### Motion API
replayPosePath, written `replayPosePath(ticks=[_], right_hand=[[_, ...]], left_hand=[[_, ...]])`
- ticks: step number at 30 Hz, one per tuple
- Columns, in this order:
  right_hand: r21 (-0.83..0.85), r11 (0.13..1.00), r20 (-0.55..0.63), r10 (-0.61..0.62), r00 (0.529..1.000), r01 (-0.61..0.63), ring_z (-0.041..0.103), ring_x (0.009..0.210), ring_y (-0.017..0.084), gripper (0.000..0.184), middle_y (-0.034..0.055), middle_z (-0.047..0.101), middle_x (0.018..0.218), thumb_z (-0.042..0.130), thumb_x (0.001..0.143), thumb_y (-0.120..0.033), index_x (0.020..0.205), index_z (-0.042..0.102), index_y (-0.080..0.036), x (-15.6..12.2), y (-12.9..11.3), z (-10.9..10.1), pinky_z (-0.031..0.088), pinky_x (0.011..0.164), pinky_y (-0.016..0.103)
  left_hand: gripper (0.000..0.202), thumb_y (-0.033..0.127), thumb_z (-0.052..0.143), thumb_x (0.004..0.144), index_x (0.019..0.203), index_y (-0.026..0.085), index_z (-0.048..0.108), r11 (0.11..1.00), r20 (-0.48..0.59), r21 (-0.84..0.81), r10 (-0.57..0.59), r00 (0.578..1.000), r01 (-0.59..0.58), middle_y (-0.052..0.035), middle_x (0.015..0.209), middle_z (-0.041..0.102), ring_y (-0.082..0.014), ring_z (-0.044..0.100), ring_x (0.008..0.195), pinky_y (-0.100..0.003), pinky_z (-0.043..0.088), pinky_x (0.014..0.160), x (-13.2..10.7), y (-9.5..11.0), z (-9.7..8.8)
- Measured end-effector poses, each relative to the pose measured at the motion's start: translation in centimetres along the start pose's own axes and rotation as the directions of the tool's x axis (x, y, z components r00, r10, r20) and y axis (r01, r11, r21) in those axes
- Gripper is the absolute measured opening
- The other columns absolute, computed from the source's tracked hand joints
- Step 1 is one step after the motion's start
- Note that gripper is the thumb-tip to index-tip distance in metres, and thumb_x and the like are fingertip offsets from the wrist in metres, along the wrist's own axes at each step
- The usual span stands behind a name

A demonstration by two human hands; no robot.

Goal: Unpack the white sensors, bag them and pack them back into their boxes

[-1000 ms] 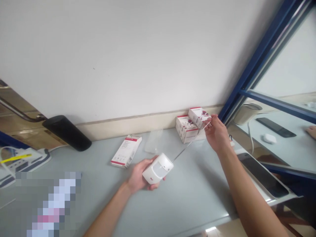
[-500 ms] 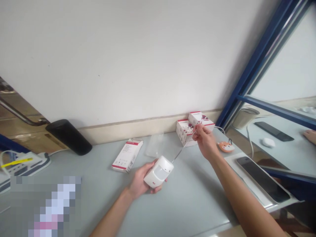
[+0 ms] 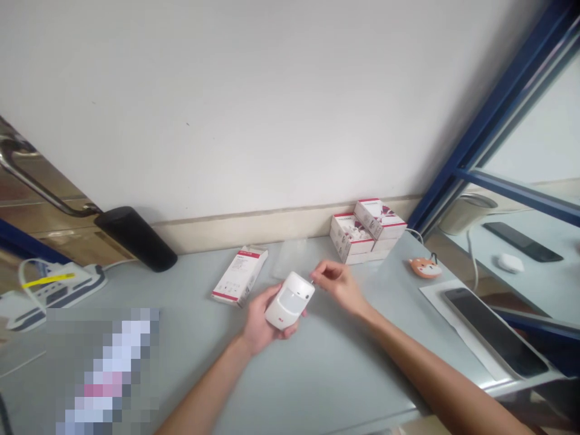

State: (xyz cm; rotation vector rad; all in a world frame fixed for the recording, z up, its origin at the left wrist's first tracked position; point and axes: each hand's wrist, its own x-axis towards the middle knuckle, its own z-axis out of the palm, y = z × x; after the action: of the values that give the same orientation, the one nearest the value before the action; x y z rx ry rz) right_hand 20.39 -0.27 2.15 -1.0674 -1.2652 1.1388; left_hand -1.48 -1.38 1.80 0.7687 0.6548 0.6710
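A white motion sensor (image 3: 289, 300) with a curved, milky window and a small red logo lies tilted in my left hand (image 3: 263, 320), whose fingers wrap round its lower sides. At the sensor's top right corner, my right hand (image 3: 338, 285) pinches the tip of a thin metal antenna (image 3: 312, 281); only a very short length of it shows between fingertips and housing. To the left of the sensor, a flat white box with red bands (image 3: 240, 275) lies on the grey table (image 3: 335, 374). Behind the sensor is a clear plastic bag (image 3: 290, 255).
Stacked white and red boxes (image 3: 369, 229) stand against the wall. On the right lie an orange fox-faced case (image 3: 425, 267) and a phone (image 3: 493, 331) on a white box. A black cylinder (image 3: 136, 238) and a power strip (image 3: 58, 293) are at the left. A blue-framed glass partition (image 3: 521, 193) borders the right side.
My right hand has come down and left to the sensor. The antenna, drawn out long before, now shows only a short stub. The view has shifted slightly; my left hand still holds the sensor.
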Motion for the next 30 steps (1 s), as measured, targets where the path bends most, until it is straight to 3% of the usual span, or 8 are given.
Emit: replayPosePath(ticks=[3,7,12,15,19,22,26,30], right_hand=[[-0.013,1.000,0.078,0.011,0.997,-0.010,0.051,0.064,0.014,0.039,-0.0019,0.060,0.067,0.077,0.086,-0.052,0.070,0.061,-0.020,-0.3,0.3,0.6,0.040,0.063,0.028],[-0.249,0.957,0.104,-0.126,0.987,0.148,0.058,0.074,0.017,0.033,0.0018,0.065,0.082,0.059,0.100,-0.052,0.090,0.070,-0.022,-0.2,0.1,0.2,0.047,0.070,0.030],[-0.697,0.623,0.185,-0.322,0.929,0.354,0.065,0.110,0.029,0.044,0.0139,0.062,0.130,0.049,0.105,-0.039,0.149,0.055,-0.033,-0.1,1.2,0.6,0.056,0.094,0.047],[-0.805,0.419,0.284,-0.348,0.893,0.419,0.053,0.137,0.036,0.049,0.0161,0.050,0.152,0.058,0.101,-0.032,0.150,0.054,-0.034,0.1,2.5,1.4,0.050,0.109,0.057],[-0.853,0.341,0.272,-0.356,0.894,0.395,0.046,0.144,0.039,0.039,0.0159,0.051,0.154,0.062,0.097,-0.022,0.135,0.067,-0.030,0.9,3.6,2.0,0.048,0.111,0.061],[-0.822,0.421,0.193,-0.427,0.883,0.384,0.052,0.138,0.036,0.022,0.0135,0.062,0.142,0.058,0.099,-0.022,0.112,0.075,-0.028,1.3,3.0,1.4,0.049,0.109,0.058],[-0.566,0.737,-0.103,-0.508,0.855,0.369,0.066,0.120,0.028,0.015,0.0101,0.071,0.125,0.061,0.100,-0.036,0.107,0.072,-0.028,1.3,0.5,-0.3,0.050,0.107,0.049],[0.004,0.966,-0.422,-0.233,0.876,0.259,0.072,0.090,0.020,0.026,0.0033,0.075,0.098,0.070,0.093,-0.051,0.099,0.067,-0.026,1.9,-1.5,-2.5,0.059,0.085,0.036]], left_hand=[[0.054,0.057,0.043,0.099,0.093,0.010,0.069,1.000,-0.002,0.006,0.010,1.000,-0.010,-0.0152,0.078,0.072,-0.0165,0.055,0.042,-0.027,0.023,0.042,0.1,-0.1,0.0],[0.045,0.051,0.047,0.099,0.100,0.012,0.070,0.995,-0.001,0.005,0.099,0.995,-0.099,-0.0157,0.084,0.073,-0.0169,0.057,0.047,-0.028,0.030,0.046,0.3,0.3,0.0],[0.035,0.043,0.050,0.098,0.108,0.014,0.068,0.928,-0.150,-0.078,0.351,0.924,-0.365,-0.0152,0.093,0.074,-0.0185,0.059,0.054,-0.031,0.040,0.053,-0.4,2.7,0.0],[0.036,0.042,0.052,0.097,0.114,0.014,0.066,0.893,-0.224,-0.154,0.385,0.895,-0.423,-0.0169,0.098,0.072,-0.0184,0.059,0.057,-0.030,0.041,0.053,-1.1,4.1,-0.1],[0.035,0.041,0.053,0.096,0.117,0.015,0.063,0.869,-0.244,-0.215,0.394,0.886,-0.446,-0.0166,0.100,0.071,-0.0181,0.059,0.059,-0.030,0.041,0.054,-1.7,4.9,-0.2],[0.035,0.041,0.051,0.097,0.119,0.016,0.061,0.866,-0.251,-0.226,0.390,0.886,-0.445,-0.0160,0.101,0.071,-0.0184,0.059,0.060,-0.029,0.040,0.053,-1.7,4.9,-0.2],[0.034,0.040,0.050,0.097,0.118,0.016,0.062,0.890,-0.255,-0.150,0.387,0.886,-0.431,-0.0158,0.098,0.072,-0.0184,0.059,0.056,-0.030,0.040,0.052,-1.4,4.6,-0.2],[0.031,0.042,0.053,0.097,0.107,0.015,0.065,0.914,-0.225,-0.021,0.390,0.893,-0.405,-0.0140,0.091,0.074,-0.0177,0.058,0.050,-0.031,0.039,0.049,-0.5,3.2,-0.2]])
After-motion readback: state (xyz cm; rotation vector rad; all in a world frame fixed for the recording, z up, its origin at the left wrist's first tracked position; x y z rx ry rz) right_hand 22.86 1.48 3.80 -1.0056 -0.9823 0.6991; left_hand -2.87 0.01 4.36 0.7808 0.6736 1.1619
